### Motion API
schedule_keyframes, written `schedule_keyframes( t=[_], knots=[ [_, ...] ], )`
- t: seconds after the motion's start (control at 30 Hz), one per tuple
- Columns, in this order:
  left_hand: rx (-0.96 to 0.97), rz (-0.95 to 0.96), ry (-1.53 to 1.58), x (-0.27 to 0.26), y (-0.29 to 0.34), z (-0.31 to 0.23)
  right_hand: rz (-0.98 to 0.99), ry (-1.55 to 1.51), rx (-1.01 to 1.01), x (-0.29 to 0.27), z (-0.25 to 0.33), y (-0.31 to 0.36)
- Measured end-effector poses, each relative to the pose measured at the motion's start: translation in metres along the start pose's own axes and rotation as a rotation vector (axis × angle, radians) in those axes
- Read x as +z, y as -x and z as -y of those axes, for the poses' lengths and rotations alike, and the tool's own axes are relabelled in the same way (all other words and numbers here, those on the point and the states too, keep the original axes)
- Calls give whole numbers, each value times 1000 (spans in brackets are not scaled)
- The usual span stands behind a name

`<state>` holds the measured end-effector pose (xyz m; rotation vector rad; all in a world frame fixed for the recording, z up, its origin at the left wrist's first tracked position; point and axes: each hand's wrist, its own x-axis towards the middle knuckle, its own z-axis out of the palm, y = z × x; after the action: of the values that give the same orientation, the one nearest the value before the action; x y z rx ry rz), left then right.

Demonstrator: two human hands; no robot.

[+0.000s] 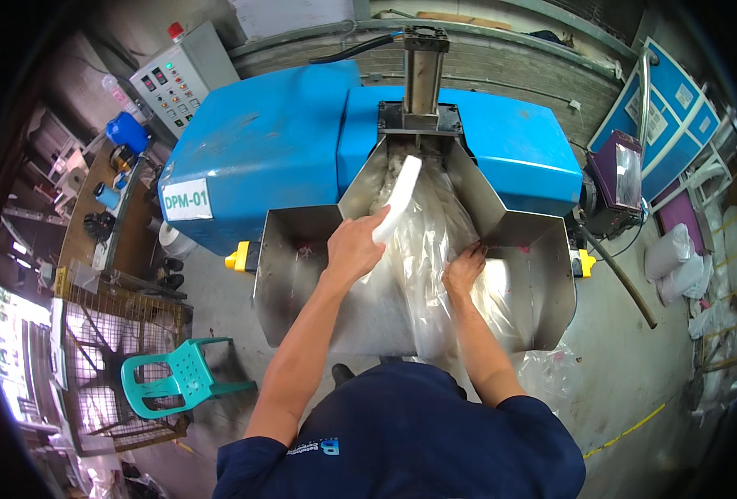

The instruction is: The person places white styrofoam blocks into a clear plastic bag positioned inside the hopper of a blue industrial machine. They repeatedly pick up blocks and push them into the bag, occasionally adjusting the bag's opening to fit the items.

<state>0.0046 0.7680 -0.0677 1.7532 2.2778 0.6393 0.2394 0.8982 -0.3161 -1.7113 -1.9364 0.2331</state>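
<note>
A long, flat white bar (402,195) is gripped in my left hand (357,249), its far end pointing up into the narrow throat of the metal hopper (295,287). Clear plastic film (422,274) lies bunched down the middle of this hopper and runs into the throat, where the bar rests over or against it. My right hand (465,269) is on the right side of the film, with its fingers curled into the folds. Some film hangs over the hopper's near edge, partly hidden by my body. What lies deep inside the throat is hidden.
Behind the hopper stands a blue machine (252,141) with an upright metal cylinder (422,79). Yellow switch boxes (237,257) flank the hopper. A green plastic chair (181,378) and wire cage (119,333) stand at left, white sacks (675,258) at right.
</note>
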Motion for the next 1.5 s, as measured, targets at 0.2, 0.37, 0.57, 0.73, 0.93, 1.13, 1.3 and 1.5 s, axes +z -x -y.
schedule_keyframes(
  t=[0.2,0.37,0.57,0.73,0.93,1.13,1.3,1.5],
  knots=[
    [-194,-54,56,-9,51,24,-58,57,-86,7,-7,0],
    [-162,-87,108,-7,73,31,136,-101,-6,-21,9,2],
    [-90,10,104,3,78,17,213,-341,-85,-67,10,45],
    [-184,-10,244,18,84,35,304,-39,-216,-104,41,107],
    [-329,-45,482,21,115,74,236,-61,-188,-76,32,106],
    [-463,231,540,38,149,114,221,-69,-159,-61,45,86],
    [-732,279,974,98,186,155,177,-42,-191,-46,50,76],
    [-837,223,1099,127,199,175,162,-44,-205,-37,57,61]
  ],
)
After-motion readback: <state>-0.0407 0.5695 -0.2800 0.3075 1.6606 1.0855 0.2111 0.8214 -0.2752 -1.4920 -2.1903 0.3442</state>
